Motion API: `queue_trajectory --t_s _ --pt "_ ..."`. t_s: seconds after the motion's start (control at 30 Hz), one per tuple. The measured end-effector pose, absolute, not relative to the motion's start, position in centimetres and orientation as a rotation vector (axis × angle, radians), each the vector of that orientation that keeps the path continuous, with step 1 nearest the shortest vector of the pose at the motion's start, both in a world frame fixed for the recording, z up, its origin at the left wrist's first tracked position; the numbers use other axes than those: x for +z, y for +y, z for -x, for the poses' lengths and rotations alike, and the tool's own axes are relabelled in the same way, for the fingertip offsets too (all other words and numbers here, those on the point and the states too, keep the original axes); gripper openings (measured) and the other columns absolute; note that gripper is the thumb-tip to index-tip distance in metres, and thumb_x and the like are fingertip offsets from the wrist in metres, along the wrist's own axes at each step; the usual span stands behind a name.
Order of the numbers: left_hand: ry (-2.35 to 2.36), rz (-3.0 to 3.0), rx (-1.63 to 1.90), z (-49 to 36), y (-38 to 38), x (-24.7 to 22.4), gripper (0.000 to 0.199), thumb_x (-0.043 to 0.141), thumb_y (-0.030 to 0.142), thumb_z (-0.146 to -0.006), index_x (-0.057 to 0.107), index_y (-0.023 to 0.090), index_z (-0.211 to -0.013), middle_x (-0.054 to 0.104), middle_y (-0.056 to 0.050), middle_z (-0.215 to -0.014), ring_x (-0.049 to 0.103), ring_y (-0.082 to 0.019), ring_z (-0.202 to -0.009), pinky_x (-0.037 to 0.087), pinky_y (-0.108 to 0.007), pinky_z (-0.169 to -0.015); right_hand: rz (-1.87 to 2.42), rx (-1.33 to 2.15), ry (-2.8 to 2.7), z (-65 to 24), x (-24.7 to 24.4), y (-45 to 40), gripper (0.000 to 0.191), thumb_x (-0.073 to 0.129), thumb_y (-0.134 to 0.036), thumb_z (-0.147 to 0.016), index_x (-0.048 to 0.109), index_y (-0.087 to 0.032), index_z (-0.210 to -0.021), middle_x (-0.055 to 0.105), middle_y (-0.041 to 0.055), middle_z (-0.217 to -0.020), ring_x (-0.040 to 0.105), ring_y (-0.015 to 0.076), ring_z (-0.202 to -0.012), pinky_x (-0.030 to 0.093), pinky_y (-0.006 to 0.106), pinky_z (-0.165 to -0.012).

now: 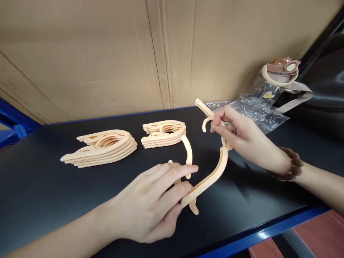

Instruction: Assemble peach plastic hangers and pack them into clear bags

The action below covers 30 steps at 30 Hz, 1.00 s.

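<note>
A cream plastic folding piece with a long curved arm [211, 181] is stretched between my two hands above the black tabletop. My left hand [153, 200] pinches its lower left end, the index finger reaching out over a curved strip [189, 154]. My right hand [239, 132], with a brown band at the wrist, grips the upper part, where a straight bar [204, 108] and a small hook stick out. Beyond my left hand lie two stacks of folded cream pieces, a larger left stack [107, 152] and a smaller right stack [168, 138].
A clear bottle [271, 86] with a brown lid and strap stands at the back right, beside crumpled clear plastic [258, 113]. Cardboard [107, 53] rises behind the black table [34, 179], which has a blue front edge. A dark shiny object [325, 82] is at the far right.
</note>
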<state>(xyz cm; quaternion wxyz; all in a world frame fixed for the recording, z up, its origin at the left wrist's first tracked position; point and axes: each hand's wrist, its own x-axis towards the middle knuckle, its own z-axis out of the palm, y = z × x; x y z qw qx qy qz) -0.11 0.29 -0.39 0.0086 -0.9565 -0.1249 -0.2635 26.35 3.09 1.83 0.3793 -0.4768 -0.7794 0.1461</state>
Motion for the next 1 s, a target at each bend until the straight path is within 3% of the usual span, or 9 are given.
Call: queue_trajectory --t_s 0.13,0.33,0.43,0.63,0.83,1.0 --pt "-0.384 2.920 -0.916 -0.04 0.43 -0.47 0.016 0.061 0.030 -0.090 0.058 0.015 -0.095 0.070 -0.014 -0.109 0.067 -0.021 -0.095 0.055 -0.035 -0.090 1.215 0.388 -2.089 -26.04 1.47 3.13 0.008 0.047 -0.024 -0.097 0.054 -0.021 -0.095 0.048 -0.0053 -0.069 0.039 0.0074 -0.049 0.032 0.023 -0.049" --pt "-0.321 2.896 -0.852 -0.10 0.39 -0.41 0.009 0.059 0.012 -0.088 0.060 0.013 -0.097 0.073 -0.011 -0.105 0.069 -0.016 -0.081 0.057 -0.029 -0.075 1.231 0.311 -2.115 -26.08 1.23 3.53 0.007 0.054 -0.025 -0.093 0.058 -0.020 -0.091 0.040 -0.0085 -0.058 0.036 0.0073 -0.047 0.031 0.023 -0.050" --pt "-0.265 2.934 -0.858 -0.24 0.32 -0.21 0.008 0.055 0.016 -0.092 0.059 0.012 -0.098 0.073 -0.013 -0.103 0.069 -0.016 -0.085 0.055 -0.028 -0.074 1.238 0.308 -2.108 -26.04 1.21 3.48 0.010 0.053 -0.026 -0.094 0.061 -0.020 -0.094 0.037 -0.0087 -0.057 0.035 0.0075 -0.047 0.030 0.023 -0.050" --pt "-0.200 3.096 -0.816 -0.36 0.38 -0.10 0.030 0.060 0.039 -0.091 0.056 0.011 -0.102 0.070 -0.012 -0.099 0.066 -0.018 -0.080 0.055 -0.029 -0.070 1.216 0.388 -2.139 -25.87 1.12 3.22 0.020 0.050 -0.033 -0.096 0.065 -0.020 -0.100 0.045 -0.0065 -0.062 0.038 0.0079 -0.050 0.030 0.023 -0.050" --pt "-0.160 3.065 -0.762 -0.28 0.24 0.06 0.019 0.053 0.010 -0.085 0.059 0.013 -0.103 0.071 -0.010 -0.103 0.066 -0.019 -0.088 0.056 -0.030 -0.076 1.212 0.366 -2.179 -25.92 1.24 3.08 0.022 0.046 -0.029 -0.097 0.066 -0.020 -0.101 0.049 -0.0067 -0.060 0.040 0.0073 -0.049 0.032 0.022 -0.051" --pt "-0.184 3.008 -0.831 -0.19 0.14 0.09 0.016 0.047 0.008 -0.093 0.060 0.015 -0.100 0.072 -0.008 -0.103 0.067 -0.019 -0.090 0.056 -0.030 -0.078 1.232 0.325 -2.180 -26.09 0.94 3.21 0.015 0.049 -0.023 -0.094 0.063 -0.020 -0.096 0.050 -0.0078 -0.059 0.040 0.0067 -0.048 0.032 0.021 -0.051"
